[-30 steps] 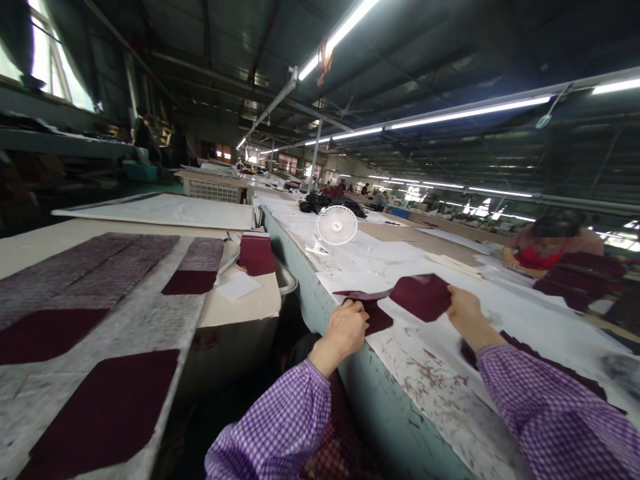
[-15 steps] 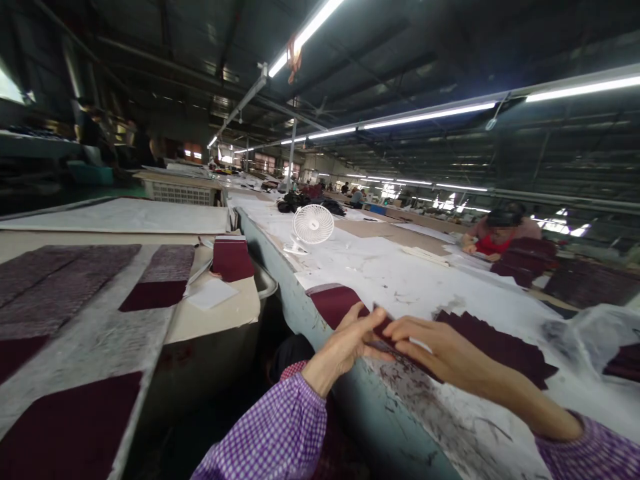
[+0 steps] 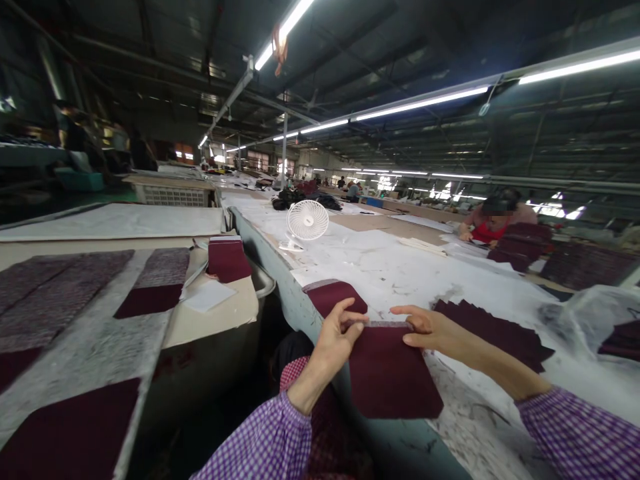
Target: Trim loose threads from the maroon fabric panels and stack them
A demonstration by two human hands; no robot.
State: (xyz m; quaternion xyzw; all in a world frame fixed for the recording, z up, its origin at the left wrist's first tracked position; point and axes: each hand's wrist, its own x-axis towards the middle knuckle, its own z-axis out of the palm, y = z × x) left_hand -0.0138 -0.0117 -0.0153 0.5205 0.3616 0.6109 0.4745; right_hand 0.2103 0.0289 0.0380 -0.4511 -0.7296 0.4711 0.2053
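Note:
A maroon fabric piece (image 3: 393,377) with a grey strip along its top edge lies spread in front of me, its lower part over the table's near edge. My left hand (image 3: 337,337) pinches its upper left corner between thumb and fingers. At the upper right corner, my right hand (image 3: 433,330) grips the edge with thumb and curled finger, the index finger stretched out to the left. Just beyond my left hand, another maroon piece (image 3: 333,298) rests on the table. To the right of my right hand lies a fanned stack of maroon pieces (image 3: 487,330).
A small white fan (image 3: 307,220) stands on the long white-covered table (image 3: 360,257). Clear plastic (image 3: 575,320) lies at the right. A co-worker (image 3: 497,217) sits across the table. On the left, a side table holds maroon pieces (image 3: 150,300) and a small maroon stack (image 3: 229,260).
The maroon piece, seen nearly edge-on between my hands before, now lies opened out flat toward me. My hands have moved slightly apart to its two top corners.

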